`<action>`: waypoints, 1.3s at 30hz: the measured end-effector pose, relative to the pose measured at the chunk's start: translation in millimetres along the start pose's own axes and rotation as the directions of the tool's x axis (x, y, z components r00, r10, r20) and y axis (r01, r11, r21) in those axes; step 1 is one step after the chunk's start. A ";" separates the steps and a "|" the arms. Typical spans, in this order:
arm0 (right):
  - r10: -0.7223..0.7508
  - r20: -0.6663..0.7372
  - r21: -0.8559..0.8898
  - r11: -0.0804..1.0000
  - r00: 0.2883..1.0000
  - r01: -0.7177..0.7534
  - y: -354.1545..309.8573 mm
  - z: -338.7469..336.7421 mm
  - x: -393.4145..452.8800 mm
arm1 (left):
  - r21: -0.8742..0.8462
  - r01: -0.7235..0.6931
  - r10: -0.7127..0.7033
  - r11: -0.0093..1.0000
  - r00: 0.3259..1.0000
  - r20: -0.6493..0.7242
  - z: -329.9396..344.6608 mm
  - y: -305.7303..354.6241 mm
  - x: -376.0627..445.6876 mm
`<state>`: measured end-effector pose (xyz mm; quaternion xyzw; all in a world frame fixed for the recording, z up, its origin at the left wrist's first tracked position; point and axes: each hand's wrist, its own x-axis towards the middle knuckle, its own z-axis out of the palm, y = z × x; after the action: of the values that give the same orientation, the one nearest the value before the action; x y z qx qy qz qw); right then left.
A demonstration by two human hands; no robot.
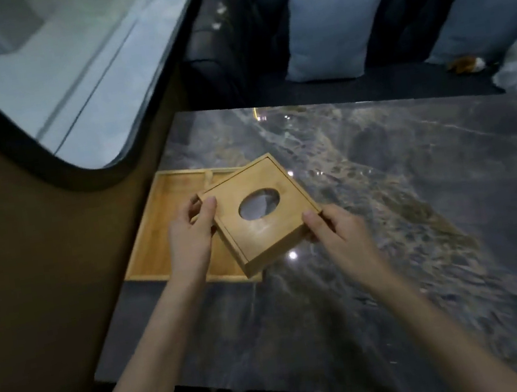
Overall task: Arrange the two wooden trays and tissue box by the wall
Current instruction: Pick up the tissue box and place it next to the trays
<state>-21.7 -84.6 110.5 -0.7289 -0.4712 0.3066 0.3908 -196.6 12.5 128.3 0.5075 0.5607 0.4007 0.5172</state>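
A square wooden tissue box [263, 225] with an oval hole in its top is held tilted above the table. My left hand [191, 235] grips its left corner and my right hand [335, 234] grips its right corner. Beneath the box, a flat wooden tray [165, 228] with a divider lies on the marble table, its long side against the brown wall [29, 278]. The box hides part of the tray. Only one tray is clearly visible.
The dark marble table [388, 227] stretches right and toward me. A rounded window [44, 76] sits in the wall at the left. A dark sofa [246, 48] with two pale blue cushions [330, 32] stands behind the table's far edge.
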 end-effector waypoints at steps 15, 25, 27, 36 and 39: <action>-0.072 0.347 0.108 0.993 0.935 0.036 -30.6 169.8 -25.2 | 0.058 0.203 -0.185 0.978 0.956 -0.227 -166.5 -94.1 -17.6; 0.015 0.464 0.061 0.997 0.886 -0.049 -7.8 213.0 -30.7 | 0.042 0.306 -0.273 0.951 0.897 -0.348 -184.5 -138.1 -36.7; 0.017 0.473 0.059 0.997 0.881 -0.050 -4.1 218.8 -30.8 | 0.041 0.315 -0.279 0.948 0.888 -0.365 -185.7 -142.3 -35.7; 0.021 0.497 0.067 0.996 0.868 -0.063 1.1 230.7 -28.3 | 0.016 0.339 -0.304 0.940 0.861 -0.408 -186.8 -154.9 -35.0; 0.022 0.500 0.062 0.996 0.866 -0.061 2.5 231.1 -25.8 | -0.003 0.333 -0.303 0.943 0.856 -0.418 -185.9 -156.6 -35.4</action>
<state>-218.5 -44.2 -6.7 -0.6194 -0.5286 0.5104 0.2764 -406.1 -33.8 8.6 0.3293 0.7467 0.3882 0.4282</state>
